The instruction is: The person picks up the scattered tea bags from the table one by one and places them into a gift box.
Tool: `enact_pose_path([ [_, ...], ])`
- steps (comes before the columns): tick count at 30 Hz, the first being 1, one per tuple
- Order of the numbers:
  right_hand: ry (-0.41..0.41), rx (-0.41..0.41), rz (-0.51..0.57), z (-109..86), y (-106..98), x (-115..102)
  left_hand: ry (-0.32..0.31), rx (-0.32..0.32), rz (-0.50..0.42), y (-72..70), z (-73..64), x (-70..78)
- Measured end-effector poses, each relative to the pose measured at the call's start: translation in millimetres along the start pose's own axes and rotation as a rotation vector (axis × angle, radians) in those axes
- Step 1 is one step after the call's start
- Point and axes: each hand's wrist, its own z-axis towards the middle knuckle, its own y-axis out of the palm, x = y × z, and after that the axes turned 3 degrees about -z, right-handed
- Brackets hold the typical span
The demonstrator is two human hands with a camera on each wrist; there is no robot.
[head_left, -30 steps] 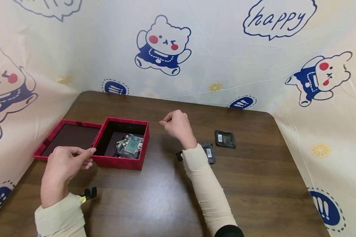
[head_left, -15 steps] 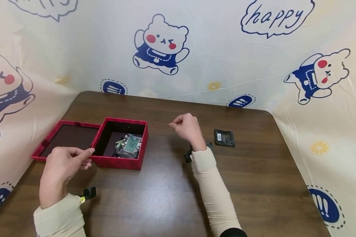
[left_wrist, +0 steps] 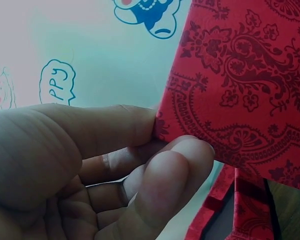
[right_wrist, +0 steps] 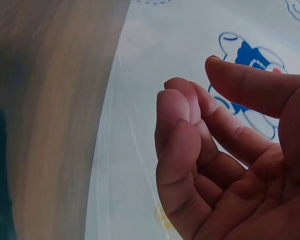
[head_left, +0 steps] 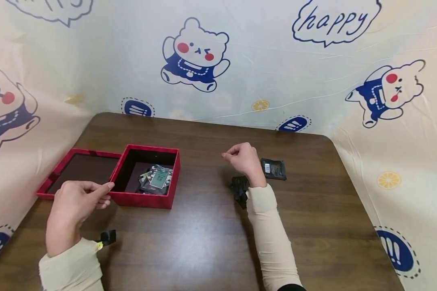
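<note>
My left hand (head_left: 78, 204) grips the front left corner of the red box (head_left: 143, 199), thumb and fingertips at its edge. In the left wrist view that box side (left_wrist: 240, 75) shows a dark red floral pattern. Inside the box lie several small flat packets (head_left: 160, 178), the top one with a green label. My right hand (head_left: 245, 159) hovers over the table between the box and a black packet (head_left: 274, 169). In the right wrist view its fingers are loosely curled, thumb apart, nothing between them.
The box's red lid (head_left: 83, 169) lies inside up to its left. Beside my right wrist a dark shape (head_left: 239, 190) shows, where the wrist camera overlaps another black packet. A printed cloth (head_left: 255, 72) stands behind the brown table (head_left: 189, 250).
My right hand has moved right, away from the box and toward the black packets. The left hand has stayed at the box corner.
</note>
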Motion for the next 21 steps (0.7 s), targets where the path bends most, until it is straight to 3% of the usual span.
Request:
enact_pose_path([
  [14, 0.110, -0.003, 0.003, -7.4, -15, 29, -0.003, -0.006, -0.002, -0.3, -1.1, -0.2],
  [21, 0.125, 0.013, -0.030, -10.2, -19, 49, 0.006, -0.005, -0.001, -0.3, -0.6, -0.8],
])
